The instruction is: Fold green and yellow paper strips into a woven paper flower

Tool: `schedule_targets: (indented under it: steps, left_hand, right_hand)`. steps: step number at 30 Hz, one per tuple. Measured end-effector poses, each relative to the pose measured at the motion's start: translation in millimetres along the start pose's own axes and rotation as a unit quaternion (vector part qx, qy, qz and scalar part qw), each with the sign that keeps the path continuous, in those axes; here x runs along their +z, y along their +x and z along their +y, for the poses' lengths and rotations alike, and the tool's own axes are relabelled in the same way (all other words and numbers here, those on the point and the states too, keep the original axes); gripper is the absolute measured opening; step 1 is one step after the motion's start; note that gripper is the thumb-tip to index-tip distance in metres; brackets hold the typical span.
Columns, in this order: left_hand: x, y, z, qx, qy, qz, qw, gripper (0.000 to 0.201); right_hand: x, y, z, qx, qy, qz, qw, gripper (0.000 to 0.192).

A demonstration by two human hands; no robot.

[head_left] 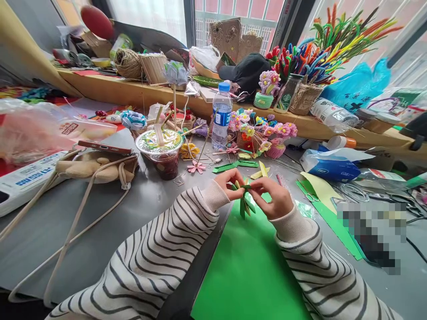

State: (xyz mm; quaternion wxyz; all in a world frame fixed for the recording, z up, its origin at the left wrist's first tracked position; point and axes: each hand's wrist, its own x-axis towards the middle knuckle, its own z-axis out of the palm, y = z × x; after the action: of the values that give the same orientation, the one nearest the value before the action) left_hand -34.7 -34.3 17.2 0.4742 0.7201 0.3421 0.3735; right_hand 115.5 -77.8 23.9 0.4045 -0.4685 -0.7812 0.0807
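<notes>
Both hands meet over a sheet of green paper [250, 271] on the grey table. Between them is a folded paper flower [246, 206] with green and yellowish petals pointing downward. My left hand [227, 182] pinches it from the left, thumb and fingers closed. From the other side my right hand [271, 196] has its thumb and fingertips closed on a green petal of the same flower. The fingertips partly cover its centre. Just beyond the hands lie yellow paper strips [260, 170] and a folded green strip [235, 166].
Behind the hands stand a lidded drink cup [165, 166], a water bottle [222, 118] and crocheted flowers [247, 126]. A phone [105, 147] rests on a drawstring pouch at left. A tissue pack [328, 165], scissors [308, 195] and green paper strips [336, 226] lie at right.
</notes>
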Motion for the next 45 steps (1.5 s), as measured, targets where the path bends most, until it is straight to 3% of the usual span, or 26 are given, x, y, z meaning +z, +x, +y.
schedule_targets:
  steps: [5, 8, 11, 15, 18, 20, 26, 35, 37, 40, 45]
  left_hand:
    - [0.2, 1.8, -4.5, -0.022, -0.079, -0.014, 0.997, 0.021]
    - [0.9, 3.5, -9.7, -0.051, -0.179, -0.015, 0.982, 0.043]
    - [3.0, 2.3, -11.9, -0.082, -0.231, -0.038, 0.969, 0.045]
    - [6.6, -1.1, -9.6, -0.158, -0.262, -0.077, 0.949, 0.041]
    - [6.8, -2.2, -6.9, -0.206, -0.246, -0.061, 0.945, 0.04]
    - [5.9, -2.5, -6.9, -0.206, -0.235, -0.048, 0.949, 0.039]
    - [4.6, -3.0, -12.7, -0.158, -0.217, -0.057, 0.962, 0.038]
    - [6.6, -2.9, -7.7, -0.182, -0.225, -0.003, 0.957, 0.04]
    - [7.1, -3.1, -8.7, -0.175, -0.219, -0.003, 0.96, 0.041]
    - [7.2, -3.5, -11.0, -0.147, -0.194, -0.007, 0.97, 0.04]
    - [5.3, -3.8, -16.7, -0.107, -0.123, -0.037, 0.986, 0.037]
  right_hand:
    - [-0.8, 0.9, 3.1, 0.043, 0.045, -0.007, 0.998, 0.007]
    - [-0.4, -0.2, 4.0, 0.061, 0.073, 0.036, 0.995, 0.008]
    - [1.0, -1.6, 4.6, 0.071, 0.084, 0.085, 0.99, 0.008]
    - [3.2, -2.8, 6.1, 0.019, 0.021, 0.122, 0.992, 0.006]
    - [4.6, -3.1, 6.5, -0.06, -0.039, 0.149, 0.986, 0.009]
    - [4.4, -2.6, 6.0, -0.076, -0.045, 0.148, 0.985, 0.01]
    - [-3.3, 0.9, 5.8, 0.007, 0.023, 0.055, 0.998, 0.013]
    - [3.4, -3.8, 3.8, -0.032, -0.027, 0.146, 0.988, 0.008]
    - [5.4, -4.0, 4.6, -0.008, -0.008, 0.138, 0.99, 0.008]
    - [4.1, -2.0, 7.6, 0.086, 0.073, 0.073, 0.991, 0.014]
    - [-5.2, 2.4, 11.3, 0.204, 0.202, -0.014, 0.958, 0.022]
